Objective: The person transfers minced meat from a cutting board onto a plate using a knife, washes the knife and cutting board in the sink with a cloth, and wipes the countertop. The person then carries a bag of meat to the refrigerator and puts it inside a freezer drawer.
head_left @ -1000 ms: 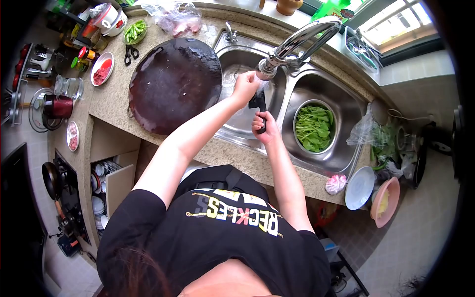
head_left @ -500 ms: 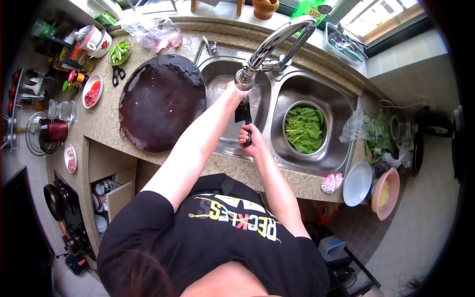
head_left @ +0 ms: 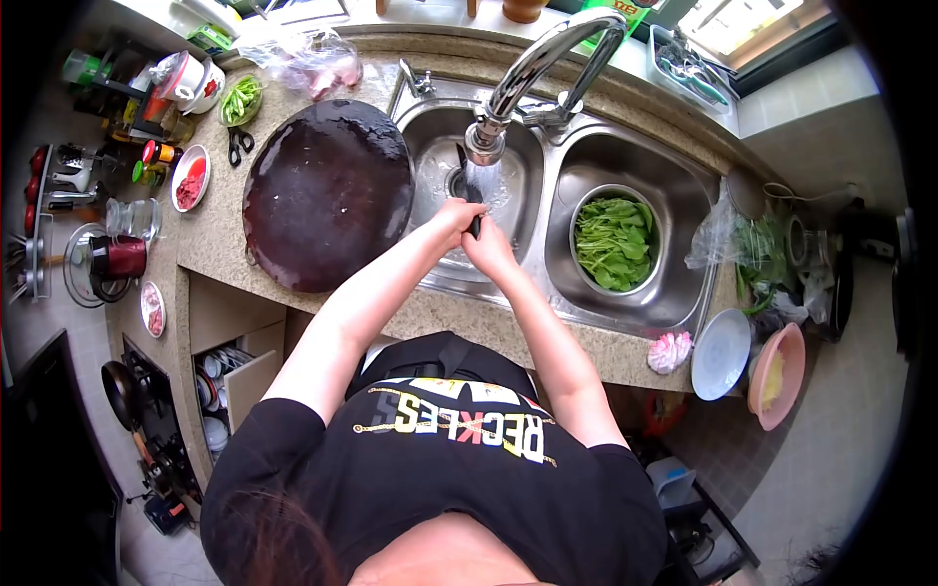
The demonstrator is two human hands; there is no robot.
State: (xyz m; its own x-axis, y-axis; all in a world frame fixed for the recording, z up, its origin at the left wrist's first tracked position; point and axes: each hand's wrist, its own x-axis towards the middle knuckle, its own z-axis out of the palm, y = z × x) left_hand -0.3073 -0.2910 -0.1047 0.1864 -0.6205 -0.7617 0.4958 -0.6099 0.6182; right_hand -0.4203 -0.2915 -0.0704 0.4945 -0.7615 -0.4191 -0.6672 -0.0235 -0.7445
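My right hand (head_left: pixel 490 246) is closed round the black handle of a knife (head_left: pixel 476 226) above the left sink basin (head_left: pixel 524 205). Against it, my left hand (head_left: pixel 455 221) is closed at the handle as well, its fingertips meeting the right hand. The blade is mostly hidden by the water and the tap; a dark strip shows beyond the stream. Water runs from the chrome tap (head_left: pixel 486 138) just past my hands into the basin.
Left of the sink lies a large round dark chopping board (head_left: pixel 327 200). A metal bowl (head_left: pixel 575 262) of leafy greens (head_left: pixel 614 244) stands in the right basin. Scissors (head_left: pixel 240 146) and a dish of red meat (head_left: pixel 202 161) sit further left. A pale blue bowl (head_left: pixel 721 354) is at right.
My left hand has come down from under the tap to the knife's handle, beside my right hand. Both hands are nearer my body, and the water stream now shows.
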